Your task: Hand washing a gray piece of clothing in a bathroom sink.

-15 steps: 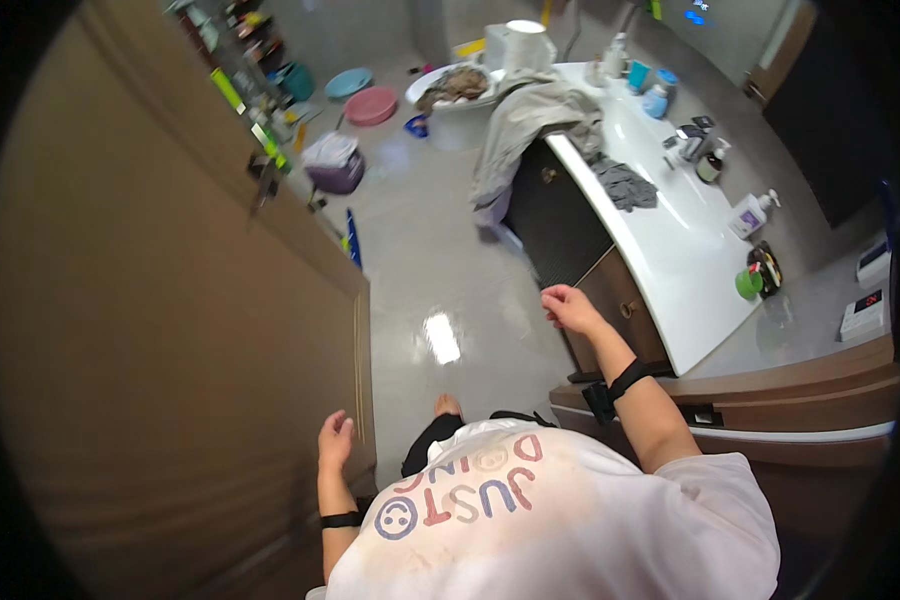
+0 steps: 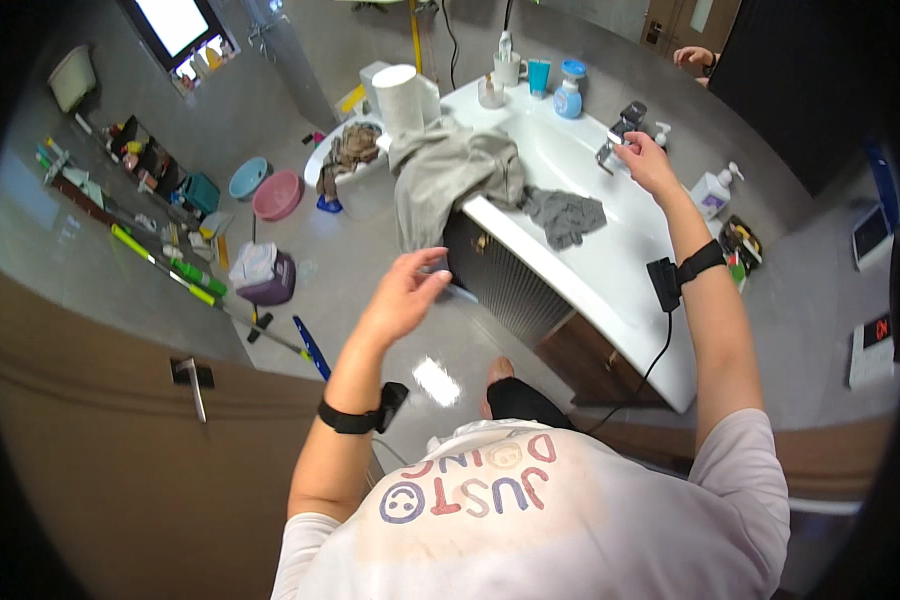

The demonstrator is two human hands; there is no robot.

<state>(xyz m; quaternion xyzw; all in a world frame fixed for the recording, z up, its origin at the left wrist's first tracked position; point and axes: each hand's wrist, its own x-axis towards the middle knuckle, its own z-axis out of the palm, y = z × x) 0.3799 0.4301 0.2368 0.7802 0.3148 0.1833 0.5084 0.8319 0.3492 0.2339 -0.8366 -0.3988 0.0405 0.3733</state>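
Observation:
My left hand (image 2: 402,295) is raised in front of the vanity's near left side, its fingers stretched out and holding nothing. Just beyond it, a grey-beige garment (image 2: 450,175) hangs over the left end of the white sink counter (image 2: 610,320). A smaller dark grey cloth (image 2: 567,216) lies crumpled on the counter's front edge. Over the basin, my right hand (image 2: 647,165) reaches toward the dark faucet (image 2: 625,125), fingers loosely bent and apart; whether it touches the faucet I cannot tell. A white pump bottle (image 2: 712,190) stands to the right of that hand.
A blue foam bottle (image 2: 568,92), a teal tube (image 2: 538,78) and a white cup (image 2: 510,68) line the counter's back. At the far left end are a paper roll (image 2: 400,100) and a tub of clothes (image 2: 350,150). A brown door (image 2: 100,430) stands at left.
I have moved forward to the sink. My left hand has risen from my side toward the vanity, and my right hand has gone from beside the drawers to the faucet.

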